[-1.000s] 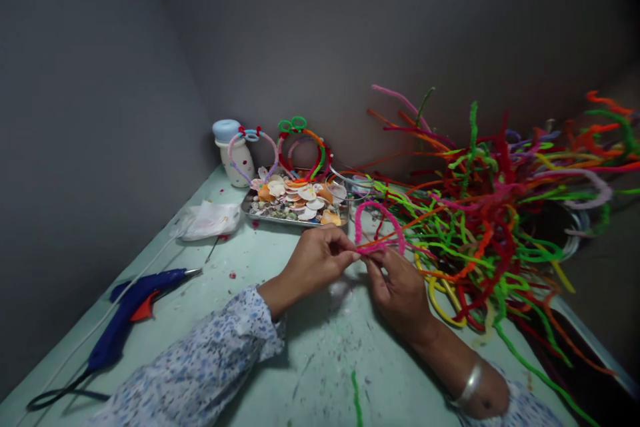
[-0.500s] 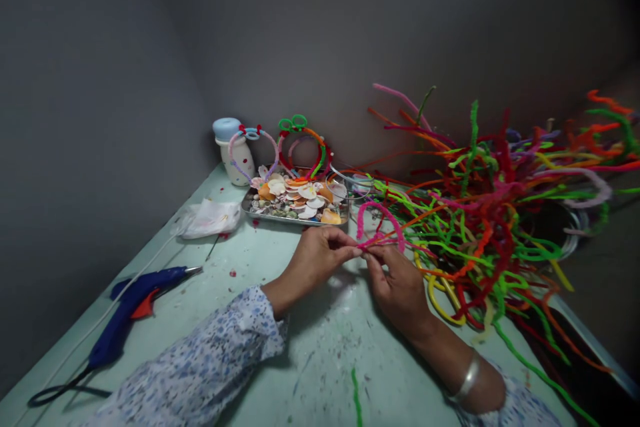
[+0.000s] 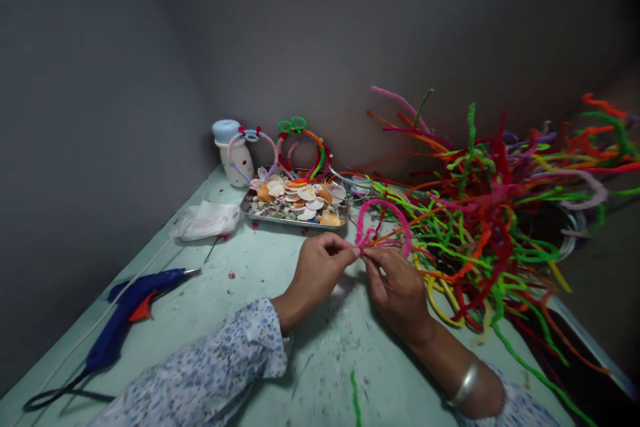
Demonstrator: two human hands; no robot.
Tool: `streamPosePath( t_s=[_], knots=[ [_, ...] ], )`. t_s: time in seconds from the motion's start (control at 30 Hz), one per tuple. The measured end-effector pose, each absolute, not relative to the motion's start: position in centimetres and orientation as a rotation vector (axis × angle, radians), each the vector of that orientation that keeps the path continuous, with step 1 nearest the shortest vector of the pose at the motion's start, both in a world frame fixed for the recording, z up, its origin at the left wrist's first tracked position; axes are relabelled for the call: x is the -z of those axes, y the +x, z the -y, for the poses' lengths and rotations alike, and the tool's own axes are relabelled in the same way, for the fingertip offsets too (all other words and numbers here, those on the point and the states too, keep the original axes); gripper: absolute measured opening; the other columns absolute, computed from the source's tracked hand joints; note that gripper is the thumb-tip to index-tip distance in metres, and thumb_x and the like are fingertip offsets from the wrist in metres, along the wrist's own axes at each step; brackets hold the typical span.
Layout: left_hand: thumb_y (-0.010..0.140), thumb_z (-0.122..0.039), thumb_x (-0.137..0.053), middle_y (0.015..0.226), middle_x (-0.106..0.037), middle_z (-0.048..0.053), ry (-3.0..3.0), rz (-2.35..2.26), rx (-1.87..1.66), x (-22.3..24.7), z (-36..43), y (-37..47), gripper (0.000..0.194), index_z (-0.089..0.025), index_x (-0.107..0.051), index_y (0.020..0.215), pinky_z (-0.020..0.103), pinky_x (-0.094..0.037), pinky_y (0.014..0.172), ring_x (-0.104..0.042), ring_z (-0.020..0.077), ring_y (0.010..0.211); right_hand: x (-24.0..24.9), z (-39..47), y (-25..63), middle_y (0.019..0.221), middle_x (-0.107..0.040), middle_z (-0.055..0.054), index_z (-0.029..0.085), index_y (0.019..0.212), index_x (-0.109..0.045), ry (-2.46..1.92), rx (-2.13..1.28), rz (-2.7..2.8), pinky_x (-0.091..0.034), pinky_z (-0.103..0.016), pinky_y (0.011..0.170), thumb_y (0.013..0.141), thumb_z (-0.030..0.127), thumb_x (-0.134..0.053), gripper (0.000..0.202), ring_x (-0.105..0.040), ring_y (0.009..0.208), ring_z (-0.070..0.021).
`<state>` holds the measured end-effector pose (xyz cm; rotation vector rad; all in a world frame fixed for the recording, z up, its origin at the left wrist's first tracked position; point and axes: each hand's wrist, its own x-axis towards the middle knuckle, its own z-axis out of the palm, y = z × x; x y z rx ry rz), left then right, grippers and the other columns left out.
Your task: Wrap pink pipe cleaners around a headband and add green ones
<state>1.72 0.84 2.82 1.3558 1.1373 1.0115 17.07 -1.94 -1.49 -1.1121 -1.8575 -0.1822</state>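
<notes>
A fuzzy pink pipe cleaner, bent into an arch, rises just beyond my fingertips. My left hand pinches its near end between thumb and fingers. Right beside it, my right hand pinches the same piece, thumb against forefinger, and the fingertips of both hands almost meet. The exact spot where they grip is partly covered by the fingers. Behind my hands lies a metal tray heaped with shells and small stones. A short green pipe cleaner piece rests on the table in front of me.
A large tangle of coloured pipe cleaners spreads over the right side. At left lie a blue glue gun with its cord and a white packet. Decorated headbands and a blue-lidded bottle stand at the back.
The pink arch has opened wider and shifted slightly to the right. Both hands keep their pinch, nearly in the same place; the view has shifted slightly.
</notes>
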Motion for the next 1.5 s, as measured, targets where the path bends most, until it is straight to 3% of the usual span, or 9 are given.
streamPosePath(
  t_s=[0.23, 0.37, 0.5, 0.63, 0.83, 1.17, 1.5],
  knots=[
    [0.067, -0.023, -0.062, 0.056, -0.053, -0.003, 1.245, -1.161, -0.967, -2.2, -1.4, 1.5, 0.010, -0.015, -0.060, 0.062, 0.023, -0.035, 0.056, -0.045, 0.0097, 0.055, 1.6, 2.0, 16.6, 0.086, -0.067, -0.005, 0.018, 0.102, -0.059, -1.117, 0.168, 1.880, -0.050, -0.032, 0.073, 0.085, 0.009, -0.054, 0.020, -0.061, 0.079, -0.0182],
    [0.075, -0.030, -0.058, 0.058, -0.050, -0.004, 1.304, -1.076, -0.929, -1.8, -2.0, 1.2, 0.019, -0.015, -0.056, 0.063, 0.023, -0.033, 0.057, -0.044, 0.0100, 0.057, 1.9, 1.9, 16.7, 0.084, -0.066, -0.003, 0.019, 0.100, -0.060, -1.164, 0.052, 1.825, -0.049, -0.029, 0.071, 0.086, 0.012, -0.055, 0.017, -0.062, 0.076, -0.0159],
    [0.086, -0.037, -0.049, 0.069, -0.054, -0.001, 1.506, -1.123, -1.072, -2.3, -1.7, 1.2, 0.027, -0.016, -0.058, 0.073, 0.025, -0.038, 0.063, -0.049, 0.0129, 0.065, 2.0, 1.7, 16.8, 0.087, -0.067, -0.002, 0.021, 0.100, -0.061, -1.207, -0.028, 1.772, -0.050, -0.027, 0.072, 0.087, 0.015, -0.055, 0.015, -0.063, 0.079, -0.0151],
    [0.083, -0.020, -0.052, 0.084, -0.058, 0.004, 2.074, -1.052, -1.300, -2.3, -1.0, 1.1, 0.010, -0.016, -0.062, 0.085, 0.030, -0.041, 0.076, -0.053, 0.0169, 0.084, 2.0, 1.8, 16.9, 0.088, -0.068, -0.002, 0.021, 0.099, -0.061, -1.245, -0.074, 1.754, -0.050, -0.028, 0.073, 0.088, 0.018, -0.054, 0.014, -0.064, 0.080, -0.0157],
    [0.084, -0.014, -0.054, 0.088, -0.060, 0.005, 2.670, -0.999, -1.235, -1.3, -1.8, 0.5, 0.020, -0.020, -0.065, 0.098, 0.033, -0.039, 0.075, -0.053, 0.0185, 0.084, 2.2, 1.8, 17.1, 0.088, -0.067, -0.002, 0.021, 0.100, -0.060, -1.254, -0.073, 1.761, -0.050, -0.029, 0.073, 0.088, 0.018, -0.052, 0.015, -0.063, 0.080, -0.0158],
    [0.089, -0.021, -0.054, 0.085, -0.065, 0.001, 3.002, -0.936, -1.233, -2.1, -2.9, -0.4, 0.017, -0.026, -0.068, 0.096, 0.035, -0.034, 0.080, -0.054, 0.0155, 0.077, 2.1, 1.7, 17.1, 0.086, -0.066, -0.002, 0.021, 0.099, -0.060, -1.240, -0.057, 1.782, -0.049, -0.028, 0.073, 0.088, 0.017, -0.053, 0.013, -0.062, 0.078, -0.0151],
    [0.094, -0.023, -0.046, 0.088, -0.066, 0.001, 3.099, -0.943, -1.081, -2.7, -2.7, -0.5, 0.019, -0.022, -0.065, 0.094, 0.036, -0.032, 0.086, -0.055, 0.0158, 0.082, 1.9, 1.7, 17.1, 0.086, -0.066, -0.003, 0.020, 0.100, -0.059, -1.211, 0.011, 1.821, -0.049, -0.030, 0.073, 0.088, 0.016, -0.052, 0.014, -0.062, 0.079, -0.0163]
  ],
)
